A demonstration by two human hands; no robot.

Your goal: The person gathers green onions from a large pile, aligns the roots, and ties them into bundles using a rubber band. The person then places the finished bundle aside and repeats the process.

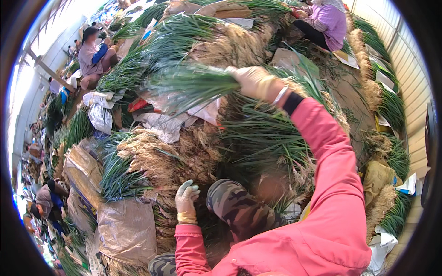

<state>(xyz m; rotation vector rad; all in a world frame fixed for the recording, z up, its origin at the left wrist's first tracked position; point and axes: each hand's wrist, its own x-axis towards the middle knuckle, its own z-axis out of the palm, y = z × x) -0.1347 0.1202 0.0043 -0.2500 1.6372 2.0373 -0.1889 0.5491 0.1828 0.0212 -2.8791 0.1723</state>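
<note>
My right hand [256,82], in a pale glove, grips a bunch of green onions [197,84] held out to the left above the piles. Its leaves are blurred by motion, and the gripped end is covered by the hand. My left hand [187,199], also gloved, is low beside my camouflage-trousered knee [229,196] and holds nothing that I can see. Just beyond it lies a heap of green onions with dry, straw-coloured roots [155,155]. Under my right forearm is another heap of long green leaves [266,127].
A large root-and-leaf pile [234,43] lies ahead. A woven sack [127,231] is at lower left, and white plastic sheeting [165,124] lies among the heaps. A person in purple [331,24] sits at upper right, another person [92,57] at upper left. Bundles line the right wall [404,65].
</note>
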